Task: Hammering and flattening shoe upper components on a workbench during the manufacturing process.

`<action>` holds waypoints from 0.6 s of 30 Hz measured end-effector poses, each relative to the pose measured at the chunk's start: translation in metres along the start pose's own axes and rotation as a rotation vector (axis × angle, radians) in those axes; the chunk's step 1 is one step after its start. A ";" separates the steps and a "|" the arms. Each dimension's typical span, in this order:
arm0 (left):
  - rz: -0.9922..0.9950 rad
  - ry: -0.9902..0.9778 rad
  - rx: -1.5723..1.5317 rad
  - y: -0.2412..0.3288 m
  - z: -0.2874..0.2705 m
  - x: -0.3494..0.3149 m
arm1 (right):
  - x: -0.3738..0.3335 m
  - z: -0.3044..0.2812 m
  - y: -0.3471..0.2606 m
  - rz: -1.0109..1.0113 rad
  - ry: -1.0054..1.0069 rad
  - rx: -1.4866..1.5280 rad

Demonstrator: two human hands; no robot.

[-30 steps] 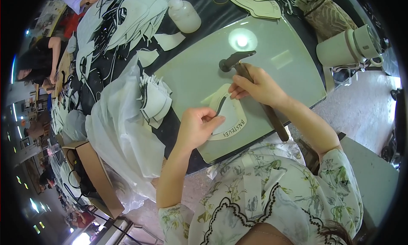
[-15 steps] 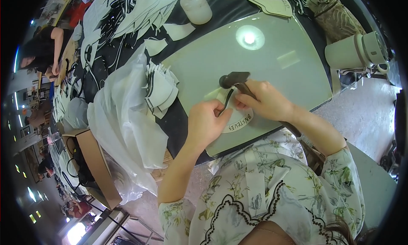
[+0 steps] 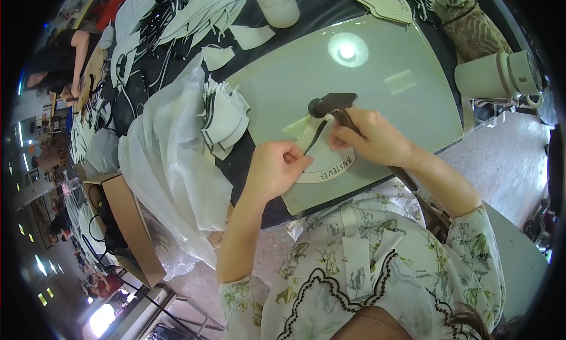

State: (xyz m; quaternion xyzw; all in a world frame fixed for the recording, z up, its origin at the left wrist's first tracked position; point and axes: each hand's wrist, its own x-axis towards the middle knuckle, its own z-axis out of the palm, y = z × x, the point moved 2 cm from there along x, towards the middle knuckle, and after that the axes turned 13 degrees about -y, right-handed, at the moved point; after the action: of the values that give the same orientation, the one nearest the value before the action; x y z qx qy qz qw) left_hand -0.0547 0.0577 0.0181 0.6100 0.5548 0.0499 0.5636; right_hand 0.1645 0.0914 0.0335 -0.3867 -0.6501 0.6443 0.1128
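Note:
On the smooth pale green board (image 3: 407,57) lies a curved white piece (image 3: 321,174) with dark lettering along its lower rim. A thin black strip (image 3: 317,135) runs along its inner edge. My left hand (image 3: 273,168) is closed, thumb and forefinger pinching the strip's lower end at the piece's left side. In my right hand (image 3: 372,138) is a hammer (image 3: 333,105). Its dark head is over the far end of the strip, and its handle passes under my palm toward me. My right fingertips are close beside the strip; whether they touch it cannot be made out.
Left of the board are a stack of white pieces with black edges (image 3: 225,119) and a translucent plastic bag (image 3: 171,151). A white bottle (image 3: 277,7) and a larger pile of white pieces (image 3: 203,16) lie beyond. A pale tumbler (image 3: 492,78) stands at right. A co-worker's arm (image 3: 79,60) shows far left.
My left hand has moved slightly left and down, uncovering more of the strip and the white piece. The hammer head has shifted slightly up and to the right.

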 end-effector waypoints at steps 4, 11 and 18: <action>0.005 -0.026 0.023 0.000 -0.001 0.000 | 0.000 0.002 -0.001 -0.005 0.011 -0.015; -0.112 0.037 0.410 0.022 0.007 -0.009 | 0.000 0.001 0.002 -0.006 0.031 -0.078; 0.478 0.368 0.766 -0.004 0.085 -0.029 | 0.002 -0.005 -0.001 0.003 -0.032 -0.119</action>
State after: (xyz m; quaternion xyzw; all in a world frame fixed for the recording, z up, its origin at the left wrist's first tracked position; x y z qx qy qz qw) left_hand -0.0096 -0.0181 0.0011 0.8649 0.4682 0.0770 0.1639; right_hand 0.1662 0.0962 0.0344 -0.3835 -0.6882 0.6109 0.0781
